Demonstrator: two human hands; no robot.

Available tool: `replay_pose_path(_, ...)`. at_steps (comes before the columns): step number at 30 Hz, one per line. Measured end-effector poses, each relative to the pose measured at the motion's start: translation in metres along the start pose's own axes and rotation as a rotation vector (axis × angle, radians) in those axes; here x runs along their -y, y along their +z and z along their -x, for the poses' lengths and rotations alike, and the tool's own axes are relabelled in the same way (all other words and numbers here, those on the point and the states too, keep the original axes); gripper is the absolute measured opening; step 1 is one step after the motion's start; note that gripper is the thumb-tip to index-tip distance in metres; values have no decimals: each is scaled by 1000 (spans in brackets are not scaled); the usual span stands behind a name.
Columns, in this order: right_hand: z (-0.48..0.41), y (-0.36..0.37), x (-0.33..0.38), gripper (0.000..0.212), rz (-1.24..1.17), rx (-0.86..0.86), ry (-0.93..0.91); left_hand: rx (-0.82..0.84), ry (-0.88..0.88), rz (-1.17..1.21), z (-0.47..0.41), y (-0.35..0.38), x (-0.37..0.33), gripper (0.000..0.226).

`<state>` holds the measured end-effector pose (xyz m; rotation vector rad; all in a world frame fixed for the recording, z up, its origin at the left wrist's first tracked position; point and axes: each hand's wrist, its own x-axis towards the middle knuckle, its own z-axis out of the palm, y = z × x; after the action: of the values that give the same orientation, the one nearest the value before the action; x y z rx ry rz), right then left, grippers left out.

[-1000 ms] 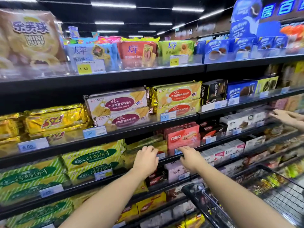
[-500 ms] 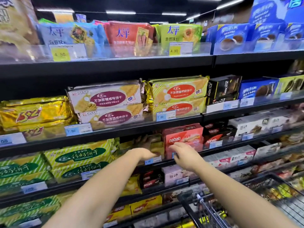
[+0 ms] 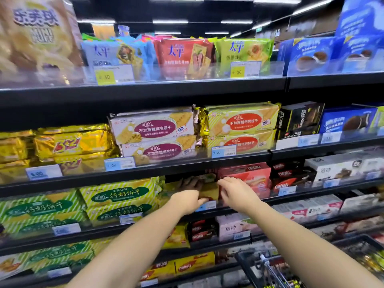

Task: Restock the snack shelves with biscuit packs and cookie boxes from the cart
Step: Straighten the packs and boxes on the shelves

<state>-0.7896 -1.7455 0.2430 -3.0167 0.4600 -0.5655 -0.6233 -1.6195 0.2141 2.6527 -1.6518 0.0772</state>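
Yellow biscuit pack point(image 3: 209, 192) sits at the centre of the view on the third shelf down, in the slot between the green-striped biscuit packs point(image 3: 120, 196) at its 9 o'clock and the red Nabati boxes point(image 3: 249, 177) at its 3 o'clock. The left-hand grip point(image 3: 188, 201) reaches over the shelf front and holds the pack, fingers laid across its far left part and thumb tucked at its near lower corner. The right-hand grip point(image 3: 236, 192) is against the pack's right edge, back of the hand toward the camera. Blur and the angle hide its fingertips, so I cannot tell whether it pinches the pack or only steadies it.

The likeliest trouble is the pack catching. The slot looks narrow, and a skewed push could jam a corner against the Nabati boxes or shove them back out of line. The soft foil may also crumple, or the biscuits crack, if it is forced.

Room is tight at 12 o'clock, where the black edge of the shelf above point(image 3: 187, 169) hangs low over the knuckles. At 6 o'clock the shelf front with its price tag point(image 3: 207, 205) is an edge to clear. Open room lies toward the person, with the cart point(image 3: 268, 271) at 5 o'clock.
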Motion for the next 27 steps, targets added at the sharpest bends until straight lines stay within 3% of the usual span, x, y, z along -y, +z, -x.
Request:
replay_pose_path(2,-4,-12,9,32,-22,-86,-18,-50,48,-1,19,-12,1,53)
replay_pose_path(7,-17,-52,37,20,6,-258,-130,-482,453,-228,62,-48,21,33)
replay_pose_path(11,-29,-81,63,17,-4,-332,-185,-790,618,-274,82,-80,42,25)
replay_pose_path(13,-42,-94,76,19,11,-384,-216,-929,605,-260,87,-102,56,20)
replay_pose_path(16,-70,-114,95,21,72,-521,-280,-1043,378,-222,88,-139,83,25)
replay_pose_path(19,-99,-132,114,35,189,-565,-215,-934,63,-211,86,-174,109,42)
replay_pose_path(21,-117,-142,127,45,272,-425,-94,-761,-88,-226,83,-194,120,50)
replay_pose_path(24,-144,-149,138,70,294,-141,66,-517,-188,-186,71,-216,131,62)
replay_pose_path(27,-163,-149,145,74,281,48,122,-444,-180,-170,59,-221,135,64)
